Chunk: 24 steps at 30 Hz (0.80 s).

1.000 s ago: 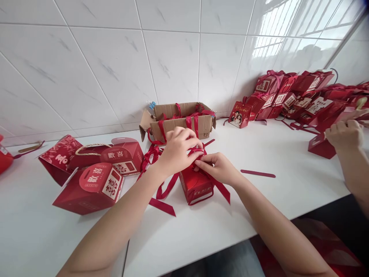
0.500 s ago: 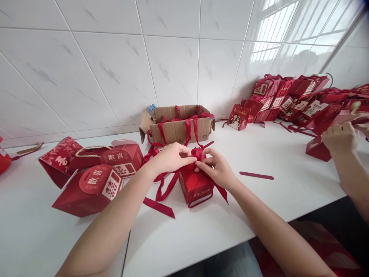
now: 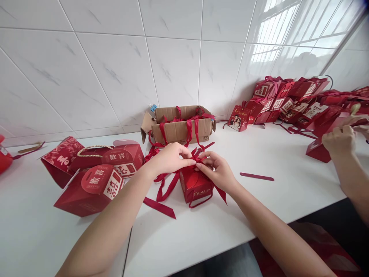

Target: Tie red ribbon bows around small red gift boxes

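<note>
A small red gift box (image 3: pixel 196 185) with a cord handle sits on the white table in front of me. Red ribbon (image 3: pixel 221 195) is gathered on its top, one end hanging off the right side. From the left, my left hand (image 3: pixel 173 158) pinches the ribbon between thumb and fingers. My right hand (image 3: pixel 216 169) pinches it from the right, its fingertips close to those of the left. The knot or loop between the fingers is partly hidden. Another ribbon end (image 3: pixel 160 207) lies flat left of the box.
Behind the box stands an open cardboard box (image 3: pixel 170 132) with ribbons over its edge. Several red boxes (image 3: pixel 96 188) are at left, more (image 3: pixel 268 90) stacked at back right. A dark red strip (image 3: pixel 256 176) lies right. Another person's hand (image 3: pixel 340 142) holds a box at far right.
The ribbon loop that stood up between my hands is now lower and flatter, and my fingertips have come closer together. The view has shifted slightly.
</note>
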Tool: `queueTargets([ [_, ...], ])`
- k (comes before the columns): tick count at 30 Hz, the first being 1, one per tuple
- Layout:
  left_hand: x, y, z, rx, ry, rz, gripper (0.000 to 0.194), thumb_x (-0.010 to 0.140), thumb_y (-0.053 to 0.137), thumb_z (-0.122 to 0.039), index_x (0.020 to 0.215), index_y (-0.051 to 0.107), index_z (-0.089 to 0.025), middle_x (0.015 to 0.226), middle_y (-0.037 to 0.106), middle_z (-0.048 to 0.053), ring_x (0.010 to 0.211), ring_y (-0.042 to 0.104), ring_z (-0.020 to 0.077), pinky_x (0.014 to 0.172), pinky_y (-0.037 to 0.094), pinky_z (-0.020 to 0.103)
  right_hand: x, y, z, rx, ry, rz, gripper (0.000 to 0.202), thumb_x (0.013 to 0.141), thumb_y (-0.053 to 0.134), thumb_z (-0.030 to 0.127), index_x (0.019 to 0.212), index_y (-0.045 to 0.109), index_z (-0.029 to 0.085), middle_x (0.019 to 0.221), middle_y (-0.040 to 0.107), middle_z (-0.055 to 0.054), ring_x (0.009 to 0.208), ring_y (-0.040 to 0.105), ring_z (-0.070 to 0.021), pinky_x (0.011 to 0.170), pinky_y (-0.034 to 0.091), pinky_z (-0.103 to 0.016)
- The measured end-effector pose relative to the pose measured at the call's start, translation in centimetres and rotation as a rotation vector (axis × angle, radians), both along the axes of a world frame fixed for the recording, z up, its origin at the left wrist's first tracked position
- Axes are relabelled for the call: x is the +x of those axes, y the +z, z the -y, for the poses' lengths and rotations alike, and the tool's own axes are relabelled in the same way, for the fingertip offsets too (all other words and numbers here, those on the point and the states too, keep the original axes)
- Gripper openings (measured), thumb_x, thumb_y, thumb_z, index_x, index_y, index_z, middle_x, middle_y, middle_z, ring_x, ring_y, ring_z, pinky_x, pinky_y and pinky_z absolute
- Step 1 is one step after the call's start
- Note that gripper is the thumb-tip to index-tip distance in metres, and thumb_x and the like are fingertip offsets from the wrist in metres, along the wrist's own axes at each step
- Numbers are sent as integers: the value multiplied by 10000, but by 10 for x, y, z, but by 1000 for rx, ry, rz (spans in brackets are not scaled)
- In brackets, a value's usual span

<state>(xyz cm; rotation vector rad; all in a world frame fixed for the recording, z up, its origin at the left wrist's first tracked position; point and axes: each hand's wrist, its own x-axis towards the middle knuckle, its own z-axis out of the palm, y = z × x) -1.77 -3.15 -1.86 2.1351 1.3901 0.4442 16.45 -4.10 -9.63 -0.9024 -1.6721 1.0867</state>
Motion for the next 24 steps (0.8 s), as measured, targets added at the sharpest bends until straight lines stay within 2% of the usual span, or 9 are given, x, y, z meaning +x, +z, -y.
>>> queueTargets([
  [5,0,1,3,41,-2,-6,278,754,576,-445,761,710,-201,706,649,12,634,544,154,527,378,252,-1,-2,-2,61,-44,94,222,833,589,399,922,636,201,891,690,-43,703,589,-144,602,443,-269],
  [12,1,-1,2,33,-56,37,202,748,589,-386,790,676,-208,811,684,7,741,611,178,613,435,263,1,-2,-3,72,-87,142,200,812,611,383,872,690,209,845,698,-36,657,561,-141,622,472,-286],
  [17,2,0,5,17,-60,52,179,774,565,-362,780,645,-202,790,680,0,692,592,154,600,423,257,5,-3,-4,200,-62,208,169,784,651,343,891,703,223,840,671,-36,632,522,-133,607,464,-288],
  [20,3,1,7,21,-55,39,166,782,556,-348,779,633,-201,788,675,-3,664,576,142,587,413,254,5,-4,-4,250,-60,194,135,797,632,301,876,711,224,856,662,-44,651,534,-135,607,468,-288],
  [24,4,-1,6,47,-93,29,123,743,597,-316,799,621,-210,817,664,-6,703,585,151,598,422,251,3,-6,-3,232,-83,158,135,820,593,281,869,709,232,885,686,-53,715,590,-161,613,477,-300],
])
